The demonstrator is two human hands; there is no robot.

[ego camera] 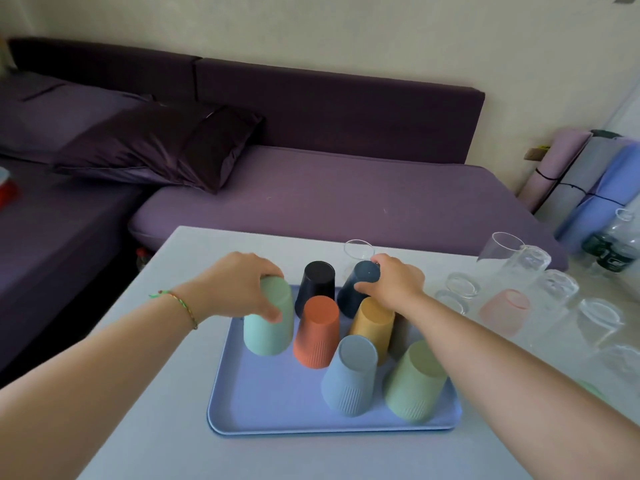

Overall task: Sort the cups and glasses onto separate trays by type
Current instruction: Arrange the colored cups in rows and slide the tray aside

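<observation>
Purple sofa [346, 188] cushions are seen behind a pale table [166, 427], on which a blue tray [270, 403] is set with upturned cups. Both arms are stretched forward over it, well apart. The left hand [239, 282] is curled over the base of the mint cup [268, 327], thumb on its near side. The right hand [394, 282] is clamped round the dark blue cup [356, 289] at the tray's far edge. Clear glasses [530, 268] are grouped at the table's right
</observation>
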